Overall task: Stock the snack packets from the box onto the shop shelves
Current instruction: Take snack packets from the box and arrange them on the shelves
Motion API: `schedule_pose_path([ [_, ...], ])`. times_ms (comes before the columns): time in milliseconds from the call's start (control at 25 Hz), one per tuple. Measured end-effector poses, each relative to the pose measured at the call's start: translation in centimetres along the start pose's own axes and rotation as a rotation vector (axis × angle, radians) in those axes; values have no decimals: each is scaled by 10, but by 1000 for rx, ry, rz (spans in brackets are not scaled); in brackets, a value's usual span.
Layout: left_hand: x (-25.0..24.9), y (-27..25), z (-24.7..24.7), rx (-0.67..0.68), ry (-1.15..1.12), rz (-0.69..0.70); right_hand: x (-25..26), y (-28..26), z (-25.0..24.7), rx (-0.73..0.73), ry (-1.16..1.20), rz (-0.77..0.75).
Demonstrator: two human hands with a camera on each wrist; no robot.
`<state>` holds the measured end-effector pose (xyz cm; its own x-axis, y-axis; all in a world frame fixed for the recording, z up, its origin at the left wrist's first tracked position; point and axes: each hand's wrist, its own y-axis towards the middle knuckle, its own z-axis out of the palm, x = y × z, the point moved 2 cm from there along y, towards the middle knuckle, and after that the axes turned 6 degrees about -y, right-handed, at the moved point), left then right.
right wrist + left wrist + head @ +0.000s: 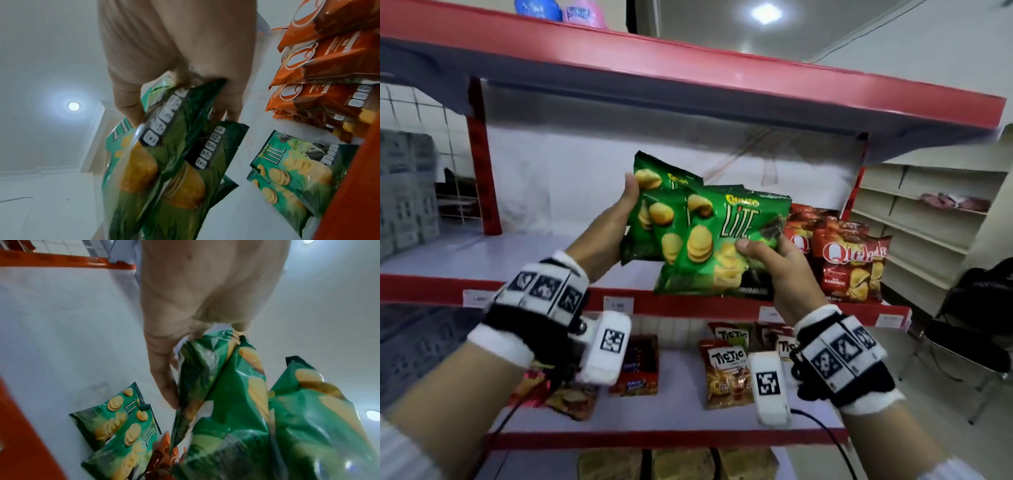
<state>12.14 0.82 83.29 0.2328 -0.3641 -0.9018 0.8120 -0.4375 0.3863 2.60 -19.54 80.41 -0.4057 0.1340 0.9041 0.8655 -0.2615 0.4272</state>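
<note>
Both hands hold a bunch of green Lite chip packets (709, 240) up in front of the middle shelf (482, 260). My left hand (626, 205) grips the bunch's left edge, thumb on the front. Thumb and fingers of my right hand (763, 250) pinch the lower right corner of the front packets. In the left wrist view my left hand (185, 356) clamps the green packets (226, 402). My right hand (180, 91) in the right wrist view holds the packets (168, 146) by their sealed ends. Two more green packets (119, 418) (292, 175) lie on the shelf behind. The box is out of view.
Red Qtela packets (849, 260) stand at the right end of the middle shelf; its left part is bare. The lower shelf carries Tic Tic packets (726, 370) and other snacks (635, 366). A red shelf (722, 75) hangs overhead. Cream shelving (928, 219) stands at right.
</note>
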Motion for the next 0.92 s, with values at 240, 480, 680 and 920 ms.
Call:
schedule_pose_path([
  [240,7,101,-32,20,350,-292,-35,77,9,-178,-74,86],
  [480,52,150,-47,269,750,-438,-84,92,-6,-221,-333,164],
  [680,79,156,-43,236,548,-463,-102,91,-21,-200,-573,291],
  [920,85,168,-47,160,729,-528,-98,80,-14,-258,-820,348],
])
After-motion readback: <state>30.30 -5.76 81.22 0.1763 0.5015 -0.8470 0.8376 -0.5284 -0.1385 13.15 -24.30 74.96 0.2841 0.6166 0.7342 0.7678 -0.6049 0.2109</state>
